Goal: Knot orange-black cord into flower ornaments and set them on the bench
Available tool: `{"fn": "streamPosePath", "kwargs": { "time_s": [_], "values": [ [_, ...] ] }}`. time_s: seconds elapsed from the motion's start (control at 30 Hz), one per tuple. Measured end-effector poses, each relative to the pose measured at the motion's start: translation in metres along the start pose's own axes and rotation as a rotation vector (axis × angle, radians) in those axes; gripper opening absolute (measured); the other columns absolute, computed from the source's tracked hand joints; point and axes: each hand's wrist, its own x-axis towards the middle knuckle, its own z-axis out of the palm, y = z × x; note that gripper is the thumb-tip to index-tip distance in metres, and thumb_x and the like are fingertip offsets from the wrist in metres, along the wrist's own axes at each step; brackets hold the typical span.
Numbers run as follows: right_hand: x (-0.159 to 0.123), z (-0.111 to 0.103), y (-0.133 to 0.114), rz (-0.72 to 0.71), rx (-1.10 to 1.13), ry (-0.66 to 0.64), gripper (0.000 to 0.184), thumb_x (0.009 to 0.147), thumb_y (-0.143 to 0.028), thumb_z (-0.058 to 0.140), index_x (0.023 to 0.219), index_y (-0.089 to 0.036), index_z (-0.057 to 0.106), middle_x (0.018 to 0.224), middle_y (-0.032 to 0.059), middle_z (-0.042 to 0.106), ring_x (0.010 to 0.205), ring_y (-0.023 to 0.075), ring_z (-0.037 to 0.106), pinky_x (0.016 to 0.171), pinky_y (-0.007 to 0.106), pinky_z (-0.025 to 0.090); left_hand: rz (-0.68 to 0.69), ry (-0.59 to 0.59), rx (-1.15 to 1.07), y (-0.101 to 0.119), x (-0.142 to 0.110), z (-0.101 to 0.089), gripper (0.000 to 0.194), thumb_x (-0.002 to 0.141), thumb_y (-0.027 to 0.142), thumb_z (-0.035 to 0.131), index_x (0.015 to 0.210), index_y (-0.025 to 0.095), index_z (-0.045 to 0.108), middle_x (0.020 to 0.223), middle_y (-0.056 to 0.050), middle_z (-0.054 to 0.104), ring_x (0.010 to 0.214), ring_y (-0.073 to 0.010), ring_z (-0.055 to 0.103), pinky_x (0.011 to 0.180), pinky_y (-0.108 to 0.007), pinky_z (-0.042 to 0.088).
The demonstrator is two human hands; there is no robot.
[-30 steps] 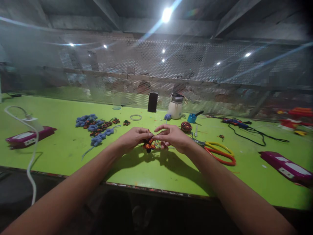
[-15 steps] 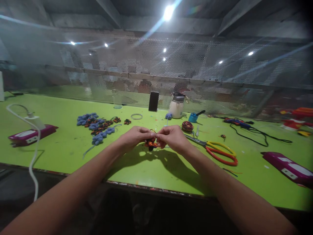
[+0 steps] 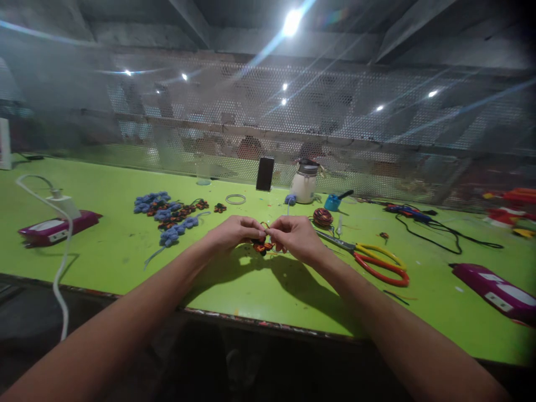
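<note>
Between both hands, just above the green table (image 3: 234, 301), is a small orange-and-black yarn flower (image 3: 262, 245). My left hand (image 3: 237, 230) pinches it from the left with thumb and forefinger. From the right, my right hand (image 3: 295, 237) has its fingertips pressed together at the flower's top, where a small loop of yarn (image 3: 265, 224) sticks up. The fingers hide part of the flower, and I cannot make out any tool in them. Blue yarn flowers (image 3: 170, 235) and a dark multicoloured strip of flowers (image 3: 178, 215) lie to the left.
Scissors (image 3: 379, 265) with red and yellow handles lie right of my right hand, near a yarn ball (image 3: 322, 217). Behind stand a phone (image 3: 264, 174), a jug (image 3: 305, 184) and a blue pot (image 3: 332, 202). Purple power strips (image 3: 496, 289) lie at the sides. A metal ring (image 3: 235, 199) lies ahead.
The fingertips have shifted slightly around the yarn flower, and the loop above it shows a little more. The whole view has moved a touch; other things stay put.
</note>
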Motion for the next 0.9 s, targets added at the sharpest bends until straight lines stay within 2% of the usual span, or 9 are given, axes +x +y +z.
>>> {"fn": "streamPosePath", "kwargs": {
  "time_s": [0.2, 0.4, 0.47, 0.6, 0.73, 0.8, 0.9],
  "values": [
    [0.003, -0.001, 0.005, 0.089, 0.17, -0.046, 0.02, 0.069, -0.03, 0.063, 0.062, -0.012, 0.058, 0.041, -0.0023, 0.052, 0.034, 0.0069, 0.046, 0.034, 0.018, 0.035, 0.121, -0.009, 0.111, 0.0, 0.0, 0.001, 0.01, 0.062, 0.017, 0.07, 0.069, 0.012, 0.065, 0.062, -0.003, 0.064, 0.061, -0.0122, 0.056, 0.066, -0.028, 0.043],
    [0.004, -0.002, 0.006, 0.062, 0.169, -0.066, 0.024, 0.066, -0.034, 0.066, 0.065, -0.011, 0.058, 0.044, -0.0024, 0.053, 0.035, 0.0061, 0.046, 0.033, 0.016, 0.032, 0.052, -0.035, 0.027, 0.001, -0.001, 0.0, 0.011, 0.062, 0.016, 0.069, 0.071, 0.012, 0.065, 0.067, -0.003, 0.064, 0.067, -0.0123, 0.058, 0.068, -0.026, 0.043],
    [0.004, -0.003, 0.005, 0.058, 0.152, -0.08, 0.024, 0.067, -0.034, 0.065, 0.065, -0.011, 0.058, 0.044, -0.0025, 0.053, 0.034, 0.0059, 0.045, 0.033, 0.016, 0.032, 0.066, -0.033, 0.049, 0.0, -0.002, 0.0, 0.011, 0.063, 0.017, 0.067, 0.072, 0.012, 0.064, 0.068, -0.003, 0.064, 0.066, -0.0116, 0.057, 0.067, -0.025, 0.043],
    [0.004, -0.004, 0.006, 0.081, 0.109, -0.112, 0.022, 0.069, -0.032, 0.063, 0.063, -0.011, 0.057, 0.043, -0.0026, 0.052, 0.034, 0.0056, 0.044, 0.034, 0.016, 0.032, 0.194, 0.021, 0.31, -0.002, 0.0, 0.004, 0.009, 0.068, 0.018, 0.062, 0.074, 0.012, 0.062, 0.065, -0.003, 0.062, 0.059, -0.0115, 0.056, 0.06, -0.025, 0.044],
    [0.006, -0.005, 0.01, 0.086, 0.07, -0.114, 0.02, 0.07, -0.029, 0.061, 0.06, -0.012, 0.057, 0.043, -0.0032, 0.05, 0.034, 0.0049, 0.042, 0.036, 0.017, 0.031, 0.438, 0.154, 0.688, -0.004, 0.001, 0.009, 0.003, 0.069, 0.016, 0.059, 0.071, 0.014, 0.061, 0.071, -0.002, 0.06, 0.065, -0.0118, 0.057, 0.061, -0.024, 0.043],
    [0.007, -0.006, 0.011, 0.078, 0.058, -0.124, 0.02, 0.071, -0.03, 0.06, 0.062, -0.011, 0.058, 0.043, -0.0031, 0.05, 0.035, 0.0049, 0.041, 0.036, 0.017, 0.031, 0.535, 0.186, 0.785, -0.005, 0.001, 0.009, 0.002, 0.07, 0.016, 0.059, 0.069, 0.015, 0.061, 0.072, -0.002, 0.06, 0.066, -0.0111, 0.056, 0.063, -0.023, 0.043],
    [0.007, -0.008, 0.011, 0.06, 0.014, -0.161, 0.021, 0.072, -0.03, 0.058, 0.063, -0.011, 0.059, 0.045, -0.0027, 0.051, 0.036, 0.0054, 0.041, 0.037, 0.018, 0.031, 0.551, 0.205, 0.814, -0.005, -0.001, 0.009, 0.003, 0.071, 0.015, 0.058, 0.07, 0.015, 0.061, 0.068, -0.001, 0.06, 0.063, -0.0107, 0.055, 0.06, -0.022, 0.042]
  ]
}}
